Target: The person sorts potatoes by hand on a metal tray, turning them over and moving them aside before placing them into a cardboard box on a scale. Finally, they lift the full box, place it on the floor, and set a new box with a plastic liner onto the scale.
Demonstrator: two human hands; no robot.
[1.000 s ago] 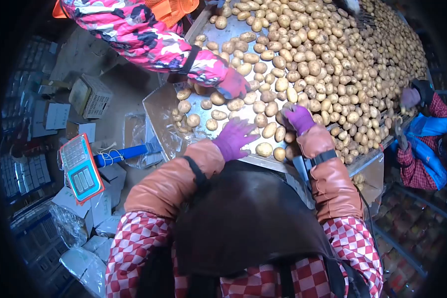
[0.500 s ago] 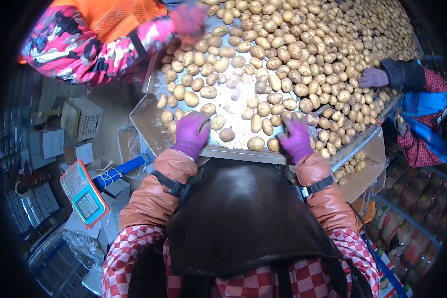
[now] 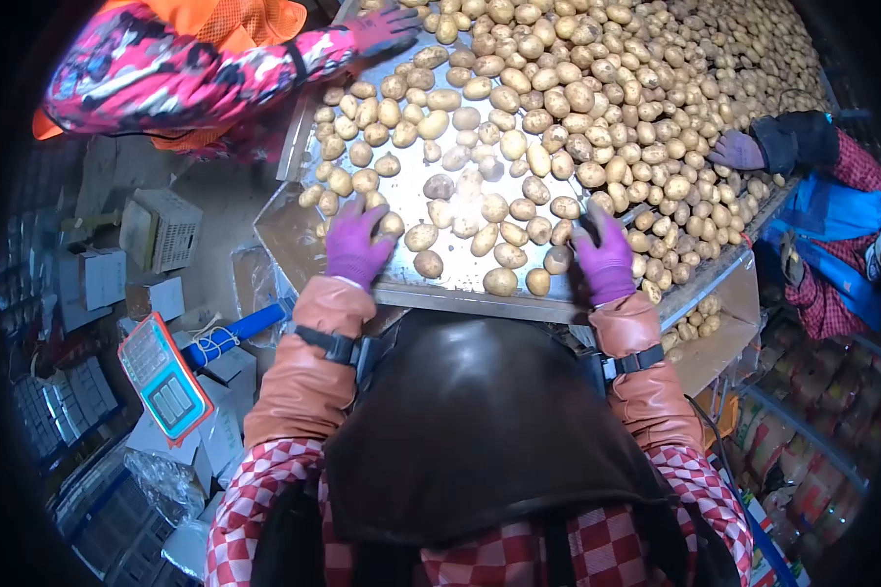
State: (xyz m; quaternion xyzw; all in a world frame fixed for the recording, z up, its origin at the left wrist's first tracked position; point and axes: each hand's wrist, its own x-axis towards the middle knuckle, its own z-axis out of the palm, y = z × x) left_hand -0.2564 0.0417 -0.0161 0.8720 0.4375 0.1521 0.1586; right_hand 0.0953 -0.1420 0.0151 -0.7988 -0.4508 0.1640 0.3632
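My left hand [image 3: 355,245] is over the near side of the counter [image 3: 480,304], fingers spread, with a small potato [image 3: 391,224] just off at 2 o'clock. Past it, at 3 o'clock, lies an oblong potato [image 3: 422,237], long axis roughly 8 to 2 (clearly nearer this hand). My right hand [image 3: 607,259], fingers also apart, has a dusty potato [image 3: 557,259] close at 9 o'clock; contact I can't tell.

The metal table [image 3: 464,271] carries loose potatoes [image 3: 500,283]: a dense mass toward the far right and spaced units near the front edge, with bare surface between them.
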